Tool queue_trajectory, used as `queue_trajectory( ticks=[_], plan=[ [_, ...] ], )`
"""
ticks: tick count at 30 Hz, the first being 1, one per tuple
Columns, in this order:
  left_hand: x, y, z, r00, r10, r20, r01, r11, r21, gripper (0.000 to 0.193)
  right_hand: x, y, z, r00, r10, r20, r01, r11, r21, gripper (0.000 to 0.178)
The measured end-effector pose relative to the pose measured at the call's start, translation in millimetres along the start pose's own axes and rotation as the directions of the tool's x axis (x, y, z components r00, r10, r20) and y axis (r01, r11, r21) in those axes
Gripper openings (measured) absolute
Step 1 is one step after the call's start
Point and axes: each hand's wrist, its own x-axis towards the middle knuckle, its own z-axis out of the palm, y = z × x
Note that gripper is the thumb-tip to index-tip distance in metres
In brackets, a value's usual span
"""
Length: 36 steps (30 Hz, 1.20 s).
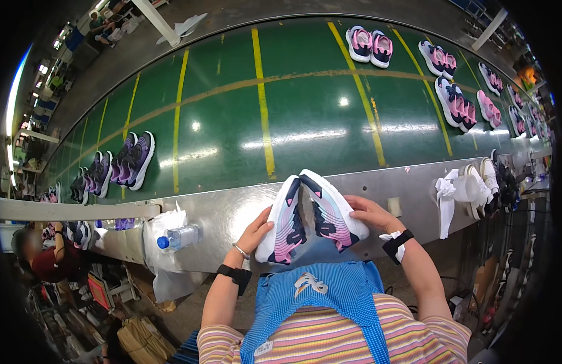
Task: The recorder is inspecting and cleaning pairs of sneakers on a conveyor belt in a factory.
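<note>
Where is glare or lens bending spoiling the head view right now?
Head view: overhead lamps throw white glare spots on the green conveyor belt; fisheye bends its yellow stripes and steel edge toward the rim; corners go black. The pair of sneakers held by the left hand and right hand stays sharp and evenly lit.

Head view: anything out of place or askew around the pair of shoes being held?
Nothing stands out. The left hand and right hand hold a pink, white and navy pair of sneakers side by side, soles outward, above the metal ledge. A clear plastic water bottle lies on its side there, unspilled.
</note>
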Motion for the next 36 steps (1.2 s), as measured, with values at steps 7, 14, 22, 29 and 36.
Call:
queue_trajectory(
  ticks=[7,14,22,29,36],
  plan=[
    [-5.4,20.8,9.3,0.994,-0.108,-0.007,0.106,0.980,-0.169,0.057,3.8,-1.6,26.0,0.990,0.035,-0.133,-0.037,0.999,-0.009,0.056],
    [4.4,49.4,2.4,0.970,-0.182,-0.159,0.129,0.946,-0.297,0.055,10.4,-29.7,54.4,0.949,0.039,-0.313,-0.023,0.998,0.055,0.056],
    [11.2,58.7,-6.9,0.925,-0.293,-0.242,0.197,0.914,-0.354,0.056,23.8,-41.9,68.2,0.906,-0.008,-0.424,0.022,0.999,0.028,0.058],
    [12.7,59.4,-15.2,0.921,-0.289,-0.260,0.178,0.908,-0.378,0.059,24.9,-56.4,86.4,0.894,-0.026,-0.447,0.119,0.976,0.182,0.061],
    [22.3,65.4,-19.1,0.965,-0.230,-0.126,0.071,0.690,-0.720,0.055,34.5,-52.9,79.5,0.910,0.004,-0.415,0.160,0.919,0.359,0.056]
  ],
)
